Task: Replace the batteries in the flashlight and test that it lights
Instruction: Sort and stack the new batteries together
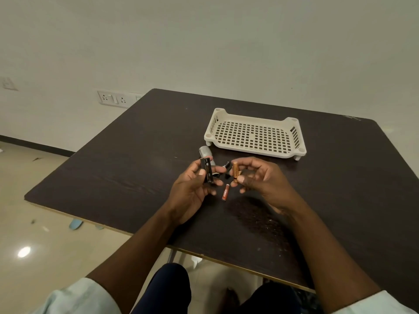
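Left hand (pixel 192 189) grips the battery holder (pixel 208 170), right hand (pixel 260 180) pinches a battery (pixel 235 172) just beside it

We find a plain indoor room, office-like or institutional. Evidence: bare off-white walls (pixel 204 41), a wall socket panel (pixel 113 99) set low beside a dark wood-grain worktop (pixel 113 177), a glossy tiled floor (pixel 34 223) with dark skirting (pixel 36 146). No furnishings settle whether it is a home.

Dim, even overhead room light, a bright glare spot on the glossy beige floor (pixel 23 252), wide-angle bending at edges, slightly soft detail.
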